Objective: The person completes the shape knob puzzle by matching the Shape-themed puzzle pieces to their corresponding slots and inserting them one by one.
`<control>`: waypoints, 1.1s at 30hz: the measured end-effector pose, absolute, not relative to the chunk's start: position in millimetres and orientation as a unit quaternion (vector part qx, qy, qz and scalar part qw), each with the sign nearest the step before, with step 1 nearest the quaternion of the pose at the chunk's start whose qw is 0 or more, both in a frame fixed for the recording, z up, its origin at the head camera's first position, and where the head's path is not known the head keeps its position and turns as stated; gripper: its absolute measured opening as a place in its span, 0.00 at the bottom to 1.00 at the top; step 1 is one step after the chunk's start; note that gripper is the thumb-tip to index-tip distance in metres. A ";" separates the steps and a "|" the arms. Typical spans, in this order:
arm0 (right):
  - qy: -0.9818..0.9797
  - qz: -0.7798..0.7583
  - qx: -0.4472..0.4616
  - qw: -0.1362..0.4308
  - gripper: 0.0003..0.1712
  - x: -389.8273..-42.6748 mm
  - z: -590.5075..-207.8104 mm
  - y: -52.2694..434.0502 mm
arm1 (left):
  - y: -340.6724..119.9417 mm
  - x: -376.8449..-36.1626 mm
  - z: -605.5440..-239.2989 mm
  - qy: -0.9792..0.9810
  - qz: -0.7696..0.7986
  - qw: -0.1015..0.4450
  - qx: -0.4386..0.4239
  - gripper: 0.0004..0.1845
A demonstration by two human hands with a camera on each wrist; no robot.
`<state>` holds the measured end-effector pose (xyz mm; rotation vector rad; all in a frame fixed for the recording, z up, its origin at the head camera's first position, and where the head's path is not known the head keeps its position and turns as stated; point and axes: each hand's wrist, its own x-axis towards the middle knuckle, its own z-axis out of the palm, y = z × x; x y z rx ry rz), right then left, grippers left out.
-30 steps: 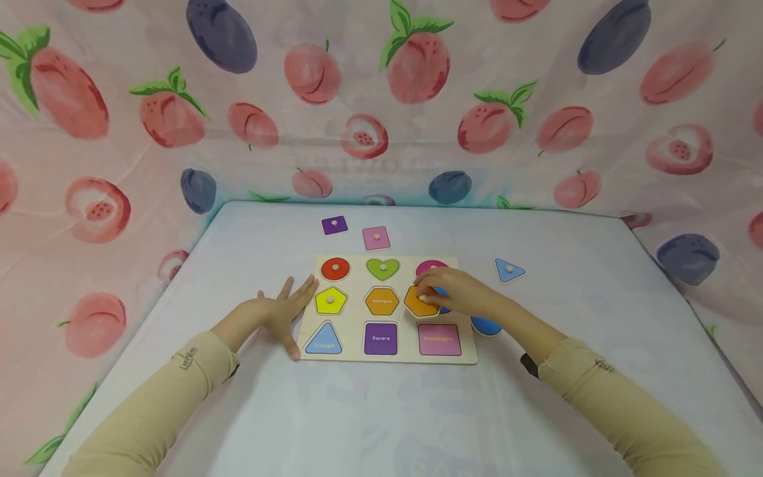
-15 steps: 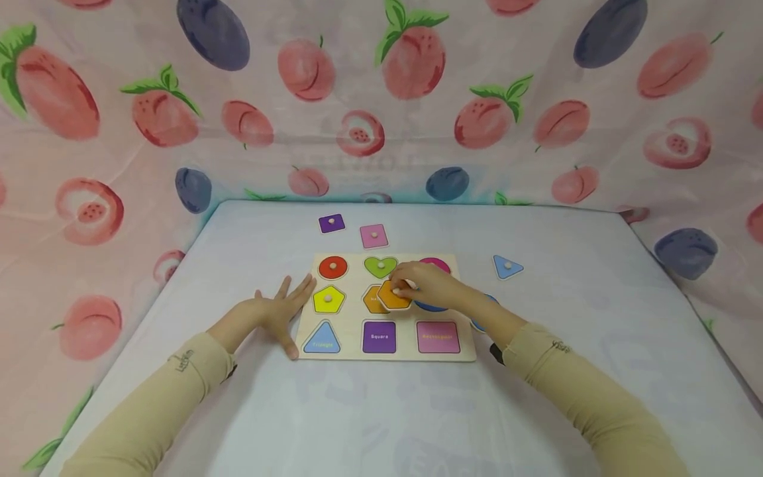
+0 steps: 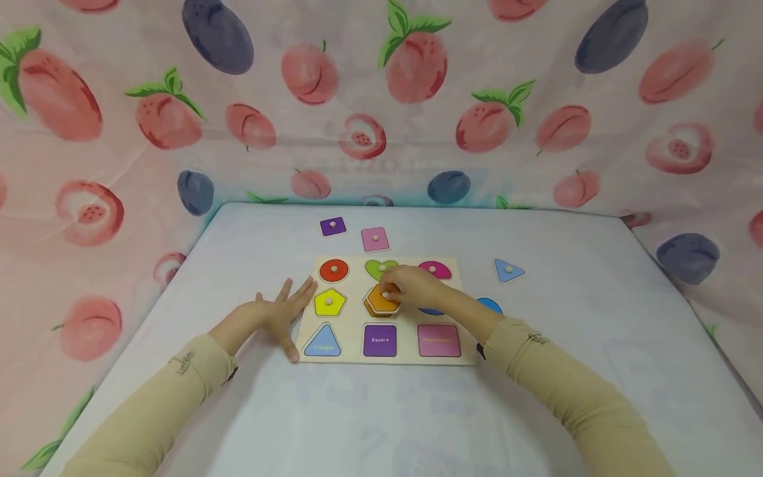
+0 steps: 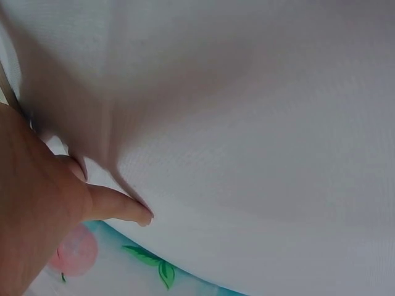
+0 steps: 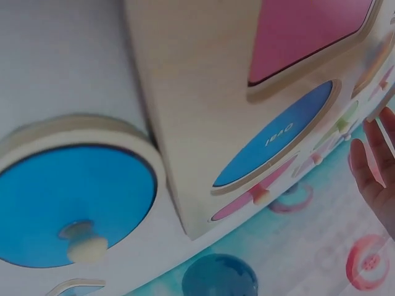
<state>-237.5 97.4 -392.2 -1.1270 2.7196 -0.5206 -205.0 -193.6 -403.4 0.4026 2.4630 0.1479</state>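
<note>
A wooden shape puzzle board (image 3: 356,317) lies on the white table. My right hand (image 3: 390,291) pinches the knob of the orange hexagon piece (image 3: 379,301), which sits slightly askew over the middle hexagon slot. To the board's left, my left hand (image 3: 286,310) rests flat on the table with fingers spread, touching the board's edge; its thumb (image 4: 120,207) presses the white cloth. Red circle (image 3: 334,269), green heart (image 3: 377,268), pink piece (image 3: 436,269) and yellow pentagon (image 3: 330,302) sit in the board. The oval slot (image 5: 278,139) is bare.
Loose pieces lie on the table: a purple square (image 3: 332,226) and pink rectangle (image 3: 375,239) behind the board, a blue triangle (image 3: 508,270) and a blue oval (image 5: 74,197) to its right. Fruit-print cloth walls close in the table on three sides.
My right hand has carried the orange hexagon leftward from over the oval slot to the hexagon slot. The left hand has stayed flat beside the board.
</note>
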 end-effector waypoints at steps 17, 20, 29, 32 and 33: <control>0.914 -0.153 -0.364 0.095 0.07 -236.8 -395.7 81.6 | -195.4 -205.5 -404.4 0.937 0.052 0.310 0.152 0.78; 0.914 -0.154 -0.363 0.096 0.07 -238.1 -397.9 82.2 | -194.9 -205.7 -405.4 0.937 0.053 0.310 0.151 0.78; 0.911 -0.141 -0.378 0.087 0.03 -242.2 -402.4 80.5 | -193.4 -205.4 -405.4 0.936 0.057 0.311 0.152 0.79; 0.912 -0.137 -0.378 0.085 0.02 -242.1 -403.8 78.7 | -193.2 -204.2 -403.7 0.935 0.062 0.313 0.152 0.78; 0.911 -0.136 -0.380 0.084 0.02 -241.9 -404.0 78.0 | -193.0 -203.8 -403.3 0.935 0.062 0.314 0.151 0.78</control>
